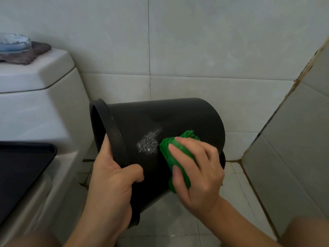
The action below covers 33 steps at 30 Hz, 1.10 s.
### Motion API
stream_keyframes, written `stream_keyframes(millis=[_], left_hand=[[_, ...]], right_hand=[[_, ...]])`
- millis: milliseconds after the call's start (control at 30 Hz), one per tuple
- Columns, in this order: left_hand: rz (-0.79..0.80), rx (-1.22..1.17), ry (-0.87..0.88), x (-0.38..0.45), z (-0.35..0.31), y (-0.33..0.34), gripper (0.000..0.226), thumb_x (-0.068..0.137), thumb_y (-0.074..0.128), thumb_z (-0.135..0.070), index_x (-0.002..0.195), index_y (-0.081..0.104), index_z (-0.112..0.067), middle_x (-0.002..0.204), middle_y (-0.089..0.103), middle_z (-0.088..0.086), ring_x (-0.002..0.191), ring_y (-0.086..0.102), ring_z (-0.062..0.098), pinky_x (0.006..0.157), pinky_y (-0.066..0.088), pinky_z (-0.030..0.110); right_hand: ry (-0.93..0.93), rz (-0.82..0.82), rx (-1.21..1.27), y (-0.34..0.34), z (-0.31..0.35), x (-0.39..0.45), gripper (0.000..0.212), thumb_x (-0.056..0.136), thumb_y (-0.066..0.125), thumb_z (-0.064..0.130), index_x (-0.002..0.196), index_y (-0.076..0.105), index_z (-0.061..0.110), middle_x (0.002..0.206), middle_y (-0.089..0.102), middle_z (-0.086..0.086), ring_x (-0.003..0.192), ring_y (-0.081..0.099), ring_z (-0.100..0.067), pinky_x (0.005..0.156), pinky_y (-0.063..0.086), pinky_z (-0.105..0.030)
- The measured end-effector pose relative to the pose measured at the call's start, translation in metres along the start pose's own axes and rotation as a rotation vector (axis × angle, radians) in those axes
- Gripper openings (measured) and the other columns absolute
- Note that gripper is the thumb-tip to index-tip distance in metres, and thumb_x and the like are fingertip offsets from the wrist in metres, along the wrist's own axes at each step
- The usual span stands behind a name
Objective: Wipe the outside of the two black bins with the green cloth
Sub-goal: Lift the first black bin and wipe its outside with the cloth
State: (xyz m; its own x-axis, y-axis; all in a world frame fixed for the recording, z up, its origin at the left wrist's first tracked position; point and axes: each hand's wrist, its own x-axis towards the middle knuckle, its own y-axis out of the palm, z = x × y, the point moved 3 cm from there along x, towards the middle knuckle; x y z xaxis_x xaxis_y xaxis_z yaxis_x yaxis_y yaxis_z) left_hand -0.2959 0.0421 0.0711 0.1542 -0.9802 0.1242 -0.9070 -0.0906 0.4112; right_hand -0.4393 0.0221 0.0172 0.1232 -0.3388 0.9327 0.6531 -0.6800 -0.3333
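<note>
A black bin point(178, 118) is tipped on its side above the floor, its open mouth facing left. My left hand point(112, 177) grips its rim, thumb on the outer wall. My right hand point(197, 168) holds a bunched green cloth point(170, 154) against the bin's side, just right of a whitish scuffed patch point(148, 142). A dark curved edge point(223, 157) shows behind the bin's base; I cannot tell if it is the second bin.
A white toilet tank point(35, 97) stands at the left with a brown cloth point(26, 54) and a blue dish point(14, 42) on its lid. A black tray point(21, 168) sits lower left. Tiled walls point(195, 41) close the back and right, over a tiled floor point(240, 184).
</note>
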Motion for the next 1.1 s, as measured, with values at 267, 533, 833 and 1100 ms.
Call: stream_keyframes(millis=[267,533,833,1100], left_hand=[[0.027,0.029,0.034,0.0,-0.003,-0.001,0.071,0.042,0.039,0.016,0.099,0.063,-0.019,0.073,0.071,0.0,0.064,0.066,0.011,0.053,0.053,0.018],[0.134,0.134,0.056,0.003,-0.003,0.0,0.071,0.045,0.041,0.016,0.1,0.063,-0.023,0.074,0.07,-0.002,0.067,0.064,0.008,0.054,0.05,0.016],[0.185,0.152,0.005,0.002,0.006,0.002,0.077,0.044,0.04,0.016,0.099,0.069,-0.029,0.078,0.071,0.001,0.067,0.065,0.011,0.052,0.049,0.017],[0.202,0.168,-0.025,-0.002,0.015,0.001,0.085,0.042,0.041,0.014,0.106,0.07,-0.034,0.085,0.073,0.004,0.073,0.065,0.012,0.055,0.049,0.016]], right_hand=[[0.005,-0.01,0.009,-0.004,-0.006,0.009,0.025,0.095,0.047,0.019,0.115,0.062,0.014,0.115,0.068,-0.01,0.103,0.059,-0.028,0.093,0.047,-0.031],[0.073,0.008,0.049,-0.004,-0.006,0.032,0.028,0.096,0.047,0.017,0.111,0.07,0.011,0.11,0.07,-0.008,0.097,0.063,-0.028,0.087,0.048,-0.027],[-0.205,0.11,0.081,0.0,0.011,0.028,0.024,0.093,0.057,0.015,0.116,0.062,0.014,0.113,0.07,-0.009,0.104,0.061,-0.026,0.096,0.049,-0.031],[-0.017,0.157,0.093,0.001,0.004,0.034,0.024,0.093,0.055,0.017,0.108,0.072,0.011,0.111,0.07,-0.006,0.102,0.061,-0.027,0.09,0.049,-0.029]])
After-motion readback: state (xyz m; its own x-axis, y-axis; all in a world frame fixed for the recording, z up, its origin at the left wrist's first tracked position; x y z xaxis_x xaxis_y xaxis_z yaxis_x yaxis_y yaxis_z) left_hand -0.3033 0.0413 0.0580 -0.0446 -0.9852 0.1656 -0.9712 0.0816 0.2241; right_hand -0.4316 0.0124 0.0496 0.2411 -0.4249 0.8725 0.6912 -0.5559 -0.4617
